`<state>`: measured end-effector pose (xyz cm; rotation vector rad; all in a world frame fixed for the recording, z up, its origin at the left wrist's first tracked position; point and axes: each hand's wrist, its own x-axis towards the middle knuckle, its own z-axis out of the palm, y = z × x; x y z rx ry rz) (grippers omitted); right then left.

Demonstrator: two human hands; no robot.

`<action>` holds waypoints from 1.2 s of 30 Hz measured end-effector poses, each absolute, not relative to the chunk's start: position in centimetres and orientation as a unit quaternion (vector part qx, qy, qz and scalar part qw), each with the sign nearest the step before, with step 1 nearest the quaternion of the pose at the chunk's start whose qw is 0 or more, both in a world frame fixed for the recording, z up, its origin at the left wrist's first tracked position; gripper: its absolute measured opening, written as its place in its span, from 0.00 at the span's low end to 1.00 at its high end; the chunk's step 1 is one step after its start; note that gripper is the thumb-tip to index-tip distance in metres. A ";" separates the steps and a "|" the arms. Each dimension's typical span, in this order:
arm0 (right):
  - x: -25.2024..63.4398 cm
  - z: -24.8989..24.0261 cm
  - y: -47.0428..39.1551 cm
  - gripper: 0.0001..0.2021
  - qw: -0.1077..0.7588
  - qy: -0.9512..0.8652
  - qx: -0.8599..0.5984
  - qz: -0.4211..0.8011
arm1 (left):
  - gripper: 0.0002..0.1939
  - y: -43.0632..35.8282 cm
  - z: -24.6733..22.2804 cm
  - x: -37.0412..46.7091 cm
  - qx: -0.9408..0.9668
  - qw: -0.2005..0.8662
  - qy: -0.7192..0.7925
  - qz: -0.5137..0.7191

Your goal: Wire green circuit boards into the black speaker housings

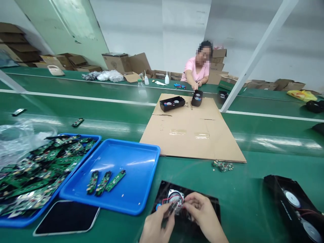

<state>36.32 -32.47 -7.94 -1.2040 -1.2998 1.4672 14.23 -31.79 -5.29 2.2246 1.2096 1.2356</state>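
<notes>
Black plastic speaker housing point(167, 192), open side up, lying on the green belt point(248, 202) just right of the near blue tray point(141, 162); your two hands cover much of it, and its near edge is hidden behind them

Your left hand point(155, 227): cut off at the wrist by the lower frame edge, fingers pinched shut on a thin dark tool point(172, 208) whose tip points at the round speaker point(174, 197) inside the housing; what kind of tool it is cannot be made out

Your right hand point(202, 216): fingers curled in over the speaker beside the red wire point(168, 199), fingertips close together; whether they grip the wire or only touch it is hidden

Near blue tray: three green circuit boards point(105, 182) lying side by side at its left part

Second blue tray point(97, 137), left of the near one: heaped with many green boards point(37, 172), its left side cut off

Dark flat panel point(67, 216): below the near tray, partly under it

Another black housing point(293, 206), well right of yours: two speakers visible, cut off at the right

Cardboard sheet point(192, 135), beyond the near tray: a small cluster of boards point(223, 165) at its near right corner, an open black housing point(172, 103) at its far end

Co-worker in a pink top point(196, 69), past the cardboard: one hand on a further black housing point(196, 98); details too small to tell
</notes>
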 end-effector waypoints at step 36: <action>34.4 -2.8 -31.7 0.11 0.382 -0.820 -0.426 -0.012 | 0.13 -31.7 -4.9 15.8 0.550 0.574 0.523 0.307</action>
